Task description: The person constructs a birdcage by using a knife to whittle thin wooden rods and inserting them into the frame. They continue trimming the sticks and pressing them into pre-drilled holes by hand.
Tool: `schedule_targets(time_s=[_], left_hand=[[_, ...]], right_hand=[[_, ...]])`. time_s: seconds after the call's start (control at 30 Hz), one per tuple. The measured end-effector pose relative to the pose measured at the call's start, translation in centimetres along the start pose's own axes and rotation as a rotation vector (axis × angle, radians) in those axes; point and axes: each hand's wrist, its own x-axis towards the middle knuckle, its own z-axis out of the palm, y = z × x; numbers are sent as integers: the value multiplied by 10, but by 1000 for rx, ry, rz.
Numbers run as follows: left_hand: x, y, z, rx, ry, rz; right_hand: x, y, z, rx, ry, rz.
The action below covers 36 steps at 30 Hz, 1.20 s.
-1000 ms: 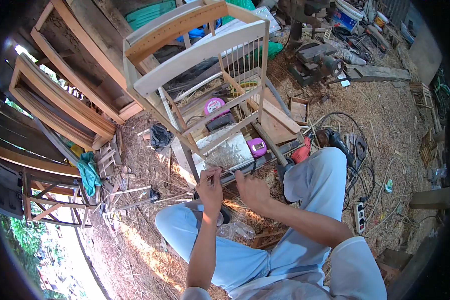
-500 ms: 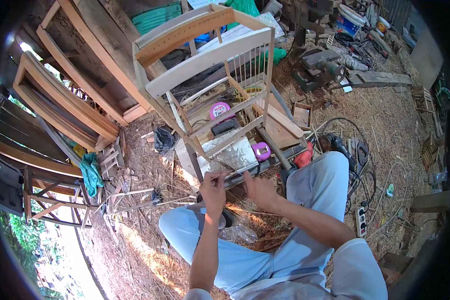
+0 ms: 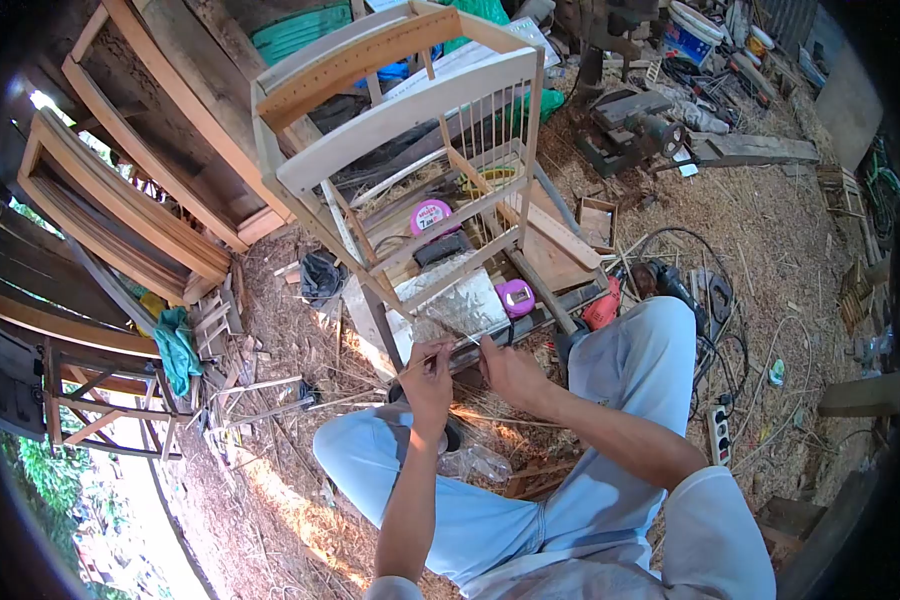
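My left hand [image 3: 428, 386] is closed in a pinch on a thin wooden stick [image 3: 415, 368], near the front of a low work surface. Just to its right, my right hand [image 3: 511, 374] is closed too, its fingertips by a small pale tip; what it grips is too small to make out. Beyond both hands stands a wooden frame [image 3: 410, 132] with thin spindles on its right side. A pale, stained board [image 3: 460, 305] lies under the frame, with a purple tape measure [image 3: 516, 297] at its right edge and a pink round item [image 3: 430, 217] farther back.
Curved wooden frames [image 3: 120, 205] lean at the left. On the right are a power tool [image 3: 678, 290] with a black cable, a power strip [image 3: 719, 436] and a small wooden box [image 3: 598, 224]. A metal vise-like tool [image 3: 625, 135] stands farther back. Shavings cover the ground.
My right hand has shifted slightly left, closer to my left hand. The view has shifted a little, so the frame appears slightly farther left.
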Motion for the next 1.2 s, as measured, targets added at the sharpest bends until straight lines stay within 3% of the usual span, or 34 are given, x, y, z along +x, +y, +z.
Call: schedule_targets(time_s=[0.17,0.23,0.6,1.0,1.2], left_hand=[[-2,3,-1,69,-13,-21],[-2,5,-2,63,-9,53],[-2,1,-4,80,-32,62],[2,2,-1,134,-21,62],[-1,-1,1,123,38,64]], right_hand=[[-6,-24,-16,58,-88,23],[-8,-25,-13,44,-95,29],[-10,-2,-9,-304,18,-36],[-4,-11,-5,17,-10,-28],[0,-12,-7,-78,-66,-25]])
